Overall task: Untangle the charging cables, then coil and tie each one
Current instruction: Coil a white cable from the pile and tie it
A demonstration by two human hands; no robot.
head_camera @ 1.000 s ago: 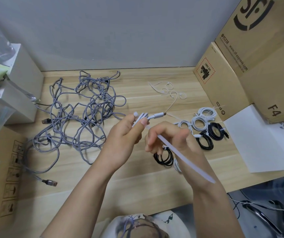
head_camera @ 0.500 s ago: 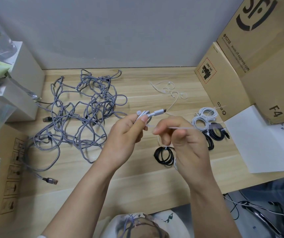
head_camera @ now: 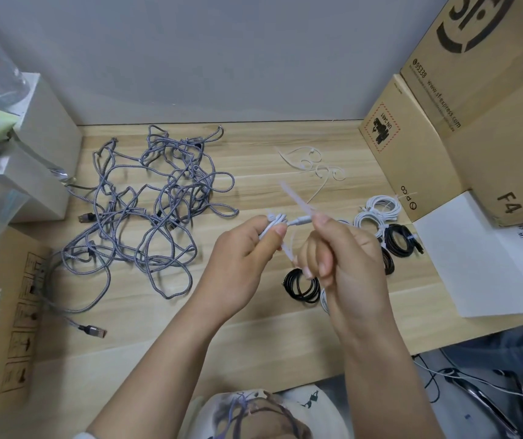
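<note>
Matt wood-grain table (head_camera: 253, 337); braided grey cables (head_camera: 146, 217); glossy black coils (head_camera: 301, 285).

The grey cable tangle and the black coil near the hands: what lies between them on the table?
Head view: the left hand holding a white cable.

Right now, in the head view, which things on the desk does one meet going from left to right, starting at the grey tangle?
Grey braided cable tangle → left hand gripping a bundled white cable → right hand pinching a white zip tie → tied white coils → white sheet.
</note>
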